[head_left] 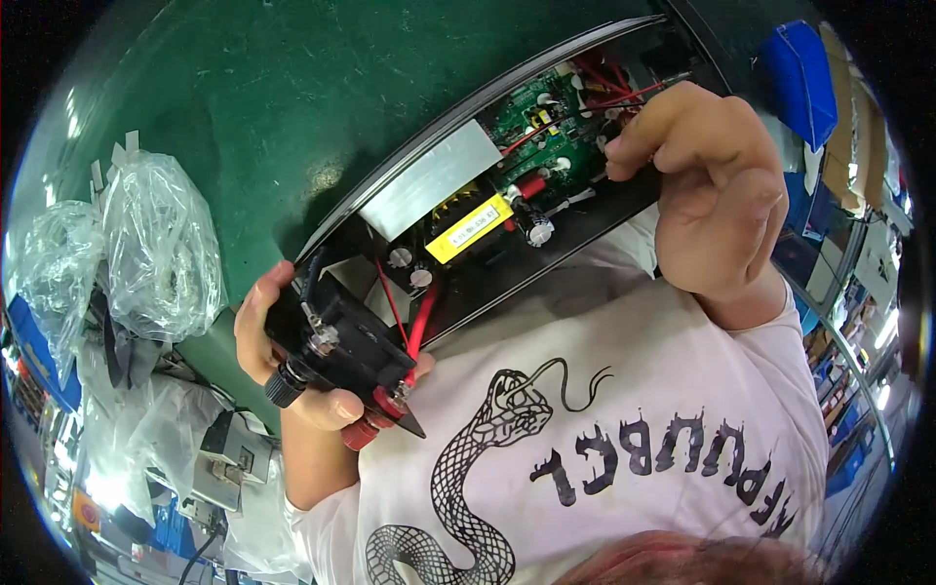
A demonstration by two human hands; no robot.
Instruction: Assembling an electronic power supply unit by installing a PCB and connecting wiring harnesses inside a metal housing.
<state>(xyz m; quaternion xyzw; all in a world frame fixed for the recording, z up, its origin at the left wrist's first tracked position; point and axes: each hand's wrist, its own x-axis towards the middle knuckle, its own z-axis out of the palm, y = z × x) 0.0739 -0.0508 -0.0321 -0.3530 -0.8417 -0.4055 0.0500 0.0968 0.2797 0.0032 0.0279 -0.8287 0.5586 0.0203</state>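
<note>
A long black metal case [575,234] lies slantwise in front of me with its inside exposed. In it are a green circuit board [526,117], a yellow-wrapped transformer [468,230], a silver metal plate [429,180] and several capacitors. My left hand [255,336] grips a black end panel [356,331] at the case's left end. That panel bears a black terminal knob [285,386] and a red terminal knob [361,433], with a thick red wire [422,317] running into the case. My right hand [721,185] is over the right end, fingers curled near thin red wires [624,100]; its fingertips' contents are hidden.
Beneath the case is a green work surface [263,107]. Clear plastic bags [161,249] stand at the left, above a grey metal device [234,448]. A blue bin [801,83] and brown cardboard [850,117] are at the far right.
</note>
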